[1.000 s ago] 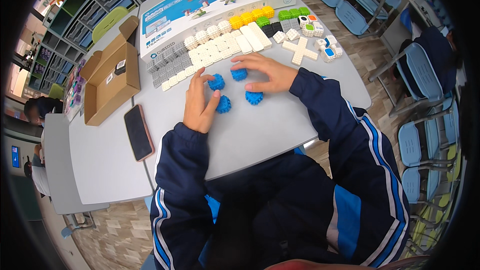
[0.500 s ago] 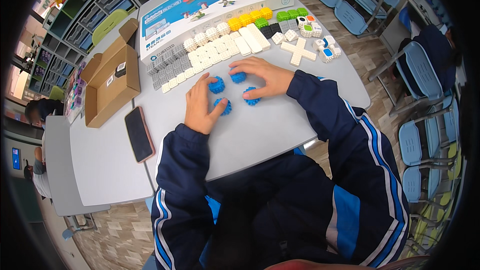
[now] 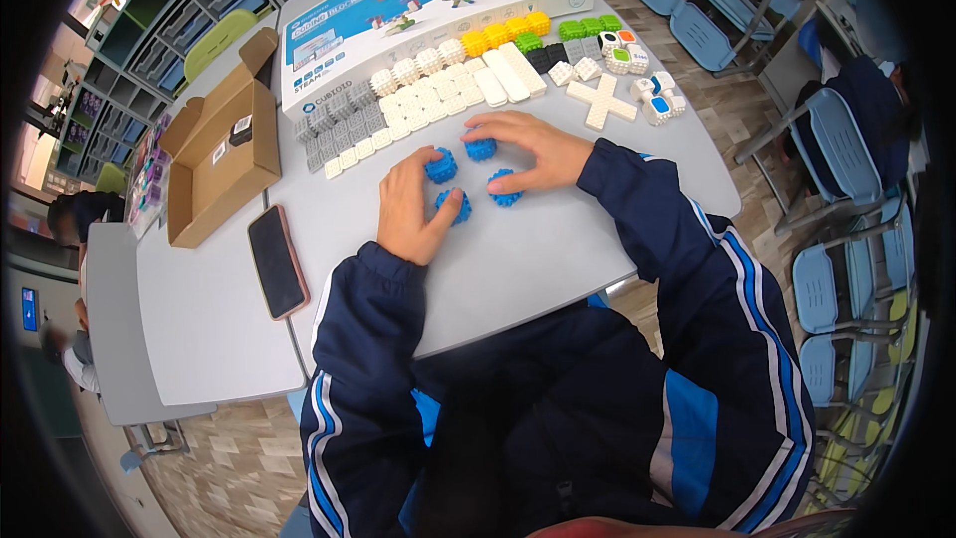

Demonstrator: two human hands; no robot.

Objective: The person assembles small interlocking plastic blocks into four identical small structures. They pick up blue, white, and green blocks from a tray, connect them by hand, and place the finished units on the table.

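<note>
Several blue studded blocks sit on the grey table in a loose square between my hands. My left hand (image 3: 406,211) has its fingertips on the far left blue block (image 3: 440,168) and its thumb on the near left blue block (image 3: 462,210). Across from it, my right hand (image 3: 546,153) reaches its fingers over the far right blue block (image 3: 482,150), while its thumb rests on the near right blue block (image 3: 507,199). Both hands have thumb and fingers spread wide, and the blocks stay on the tabletop.
Beyond my hands lie rows of grey blocks (image 3: 344,130), white blocks (image 3: 430,105), yellow blocks (image 3: 508,32) and a white cross-shaped piece (image 3: 602,103). A large printed box (image 3: 398,15) lies behind. On the left are an open cardboard box (image 3: 221,184) and a phone (image 3: 278,261).
The view has shifted slightly. My hands keep nearly the same pose around the blue blocks, with the fingers touching the same ones.
</note>
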